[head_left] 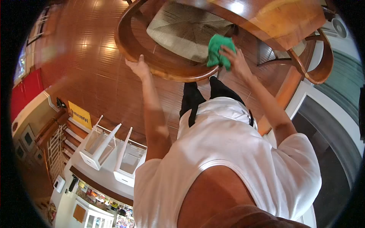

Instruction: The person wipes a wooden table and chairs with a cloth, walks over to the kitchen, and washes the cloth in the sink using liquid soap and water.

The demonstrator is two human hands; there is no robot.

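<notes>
My right grip [234, 59] grasps a bunched green cloth [216, 51], which is at the right part of the curved wooden chair backrest [178, 75]. My left grip [140, 69] touches that backrest farther left, thumb over the wood; I cannot tell whether its fingers close around it. A pale seat [182, 32] shows inside the curve, near the polished worktop [273, 21].

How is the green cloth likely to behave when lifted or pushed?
The green cloth is probably floppy, since it bunches into soft folds. It seems light, looking like a wad of fabric. Rolling is unlikely, given its crumpled, uneven outline.
</notes>
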